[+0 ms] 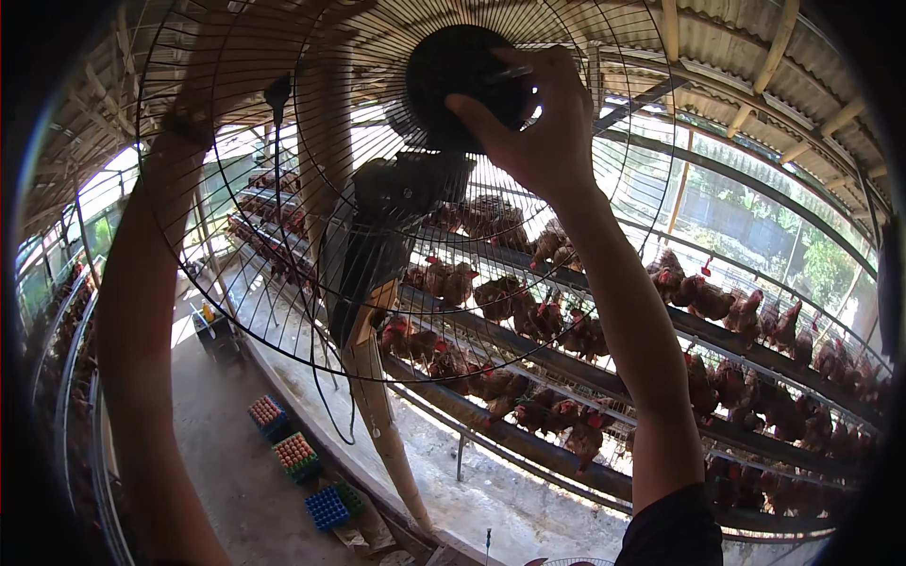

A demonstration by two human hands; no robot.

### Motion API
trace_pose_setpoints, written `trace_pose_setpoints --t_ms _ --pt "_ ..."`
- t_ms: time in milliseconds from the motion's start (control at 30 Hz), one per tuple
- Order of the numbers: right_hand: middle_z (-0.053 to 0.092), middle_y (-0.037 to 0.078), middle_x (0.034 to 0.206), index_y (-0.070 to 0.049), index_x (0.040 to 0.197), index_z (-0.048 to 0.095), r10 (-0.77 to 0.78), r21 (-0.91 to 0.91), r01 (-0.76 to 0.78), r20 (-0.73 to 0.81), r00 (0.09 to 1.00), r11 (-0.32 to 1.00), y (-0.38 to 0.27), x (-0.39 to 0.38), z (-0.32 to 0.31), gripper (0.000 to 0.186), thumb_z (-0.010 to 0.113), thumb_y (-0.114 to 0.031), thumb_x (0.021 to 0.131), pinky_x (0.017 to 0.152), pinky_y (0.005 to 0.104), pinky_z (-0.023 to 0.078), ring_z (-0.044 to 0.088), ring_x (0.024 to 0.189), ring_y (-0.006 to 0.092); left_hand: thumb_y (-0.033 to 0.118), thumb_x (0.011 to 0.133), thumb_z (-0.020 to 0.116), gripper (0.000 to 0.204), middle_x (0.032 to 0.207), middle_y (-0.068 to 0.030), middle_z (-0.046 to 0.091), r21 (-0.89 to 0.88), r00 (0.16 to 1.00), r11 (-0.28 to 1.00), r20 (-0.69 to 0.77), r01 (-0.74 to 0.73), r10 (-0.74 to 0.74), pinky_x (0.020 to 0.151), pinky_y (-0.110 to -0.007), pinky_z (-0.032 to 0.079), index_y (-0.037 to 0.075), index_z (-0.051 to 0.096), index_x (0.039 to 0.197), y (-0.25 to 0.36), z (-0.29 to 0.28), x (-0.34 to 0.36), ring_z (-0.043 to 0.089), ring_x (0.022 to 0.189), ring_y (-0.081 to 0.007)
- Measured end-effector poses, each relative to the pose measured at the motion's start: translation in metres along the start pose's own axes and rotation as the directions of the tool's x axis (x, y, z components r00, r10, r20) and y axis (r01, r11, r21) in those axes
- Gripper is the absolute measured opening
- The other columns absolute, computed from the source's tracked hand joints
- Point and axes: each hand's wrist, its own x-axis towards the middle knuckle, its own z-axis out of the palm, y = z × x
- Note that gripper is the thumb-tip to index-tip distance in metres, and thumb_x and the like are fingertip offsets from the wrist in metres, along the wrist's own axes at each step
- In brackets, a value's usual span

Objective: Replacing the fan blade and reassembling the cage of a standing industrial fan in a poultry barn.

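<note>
A fan with a round wire guard (283, 351) is mounted high on a wooden post (396, 472), close in front of me. My right hand (543, 127) is raised to the fan's black hub (453, 90), its thumb across the face and its fingers curled at the right side, near a small shiny part. No blades show on the fan. My left hand (250, 57) is up at the guard's upper left, seen through the wires; it is dark and smeared, so its fingers cannot be made out. A black plug (277, 91) on a cord hangs at the guard's left.
Tiered cages of brown hens (538, 321) run along the right, with more rows at the left. Egg trays (296, 455) stacked with eggs and a blue tray (327, 507) stand on the concrete aisle below. A corrugated roof (736, 57) on poles is overhead.
</note>
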Motion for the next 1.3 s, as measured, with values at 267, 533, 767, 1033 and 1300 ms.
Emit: trace_pose_setpoints --t_ms 267,533,767,1033,1300 --pt "0.059 0.013 0.101 0.000 0.112 0.070 -0.030 -0.110 0.027 -0.028 0.999 0.994 0.011 -0.006 0.001 0.061 0.093 -0.039 0.071 0.073 0.0393 0.059 0.068 0.085 0.0275 0.054 0.101 0.047 0.073 0.158 -0.0185 0.038 0.192 0.962 0.978 -0.239 -0.087 0.132 0.120 -0.044 0.032 0.012 0.033 0.159 -0.115 0.029 0.005 0.037 0.145 -0.0286" --pt "0.058 0.013 0.102 -0.001 0.112 0.067 -0.072 -0.090 0.066 -0.061 0.996 0.994 0.008 -0.002 0.009 0.064 0.093 -0.041 0.070 0.069 0.0404 0.059 0.068 0.083 0.0294 0.035 0.111 0.046 0.053 0.151 -0.0119 0.054 0.768 0.867 0.622 -0.406 0.151 0.291 0.117 -0.031 0.041 0.009 0.041 0.157 -0.163 0.060 0.083 0.054 0.135 -0.0208" --pt "0.058 0.016 0.102 -0.001 0.111 0.066 -0.138 -0.140 0.120 -0.127 0.982 0.983 -0.003 0.003 0.017 0.066 0.093 -0.043 0.069 0.066 0.0424 0.058 0.068 0.081 0.0314 0.033 0.111 0.046 0.053 0.152 -0.0122 0.053 0.775 0.861 0.624 -0.384 0.105 0.332 0.117 -0.032 0.040 0.008 0.041 0.157 -0.165 0.095 0.039 0.053 0.136 -0.0215" --pt "0.056 0.018 0.102 0.000 0.108 0.064 -0.113 -0.169 0.086 -0.158 0.981 0.982 -0.004 0.001 0.023 0.064 0.091 -0.046 0.072 0.064 0.0443 0.057 0.068 0.081 0.0337 0.029 0.111 0.047 0.052 0.154 -0.0126 0.051 0.763 0.845 0.645 -0.365 0.030 0.392 0.118 -0.033 0.039 0.007 0.040 0.157 -0.171 0.131 -0.007 0.052 0.138 -0.0223" --pt "0.055 0.019 0.105 0.000 0.110 0.060 0.064 -0.289 -0.117 -0.187 0.980 0.950 -0.006 -0.009 0.014 0.067 0.089 -0.047 0.072 0.066 0.0474 0.055 0.068 0.083 0.0347 0.026 0.110 0.047 0.052 0.155 -0.0130 0.049 0.715 0.812 0.686 -0.319 -0.131 0.488 0.119 -0.034 0.038 0.006 0.038 0.158 -0.203 0.110 0.036 0.051 0.139 -0.0232"
